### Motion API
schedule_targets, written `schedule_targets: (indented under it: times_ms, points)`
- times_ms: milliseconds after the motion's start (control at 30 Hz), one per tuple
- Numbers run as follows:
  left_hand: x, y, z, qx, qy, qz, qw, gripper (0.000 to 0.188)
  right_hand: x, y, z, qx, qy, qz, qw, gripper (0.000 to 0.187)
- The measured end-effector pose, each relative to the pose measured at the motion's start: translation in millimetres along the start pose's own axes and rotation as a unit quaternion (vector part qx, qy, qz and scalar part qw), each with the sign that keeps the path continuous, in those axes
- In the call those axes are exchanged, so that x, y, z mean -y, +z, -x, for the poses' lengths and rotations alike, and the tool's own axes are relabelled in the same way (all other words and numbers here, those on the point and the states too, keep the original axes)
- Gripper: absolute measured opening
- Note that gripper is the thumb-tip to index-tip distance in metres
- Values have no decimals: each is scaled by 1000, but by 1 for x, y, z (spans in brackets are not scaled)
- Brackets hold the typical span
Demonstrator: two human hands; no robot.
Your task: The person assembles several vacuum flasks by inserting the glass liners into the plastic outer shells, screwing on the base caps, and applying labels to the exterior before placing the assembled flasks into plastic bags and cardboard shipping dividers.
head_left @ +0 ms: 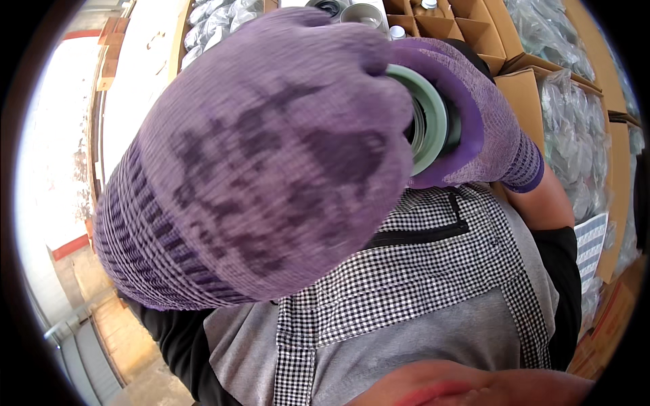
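My left hand [264, 155], in a purple knitted glove, is raised close to the camera and fills most of the view. Its fingers close around one side of a round pale-green part [426, 118] with a dark hollow centre. My right hand [474, 128], also in a purple glove, grips the other side of the same part, fingers curled over its rim. Much of the part is hidden behind the left glove. Below the hands I see a black-and-white checked apron over a grey top [433, 298].
Open cardboard boxes [521, 95] with clear plastic bags of parts [575, 135] line the right side. More bagged parts [217, 20] and partitioned boxes [447, 24] sit at the top. A pale floor [61, 135] lies at the left.
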State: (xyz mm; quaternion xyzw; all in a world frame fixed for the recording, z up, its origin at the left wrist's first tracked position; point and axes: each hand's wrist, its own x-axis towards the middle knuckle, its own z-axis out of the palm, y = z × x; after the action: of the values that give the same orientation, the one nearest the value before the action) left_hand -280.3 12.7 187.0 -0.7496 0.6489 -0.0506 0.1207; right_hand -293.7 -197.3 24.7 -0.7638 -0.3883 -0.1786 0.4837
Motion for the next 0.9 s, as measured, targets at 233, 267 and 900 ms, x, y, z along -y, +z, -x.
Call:
schedule_targets:
  times_ms: [233,267,900]
  points:
    - [-15,31,13,-107,-66,40,991,32,9,-5,-1,-35,-20,62,997,103]
    - [-16,35,13,-122,-69,44,989,32,11,-7,1,-40,-20,69,997,101]
    - [-25,63,13,-219,-92,82,968,31,14,-24,8,-25,-13,97,995,69]
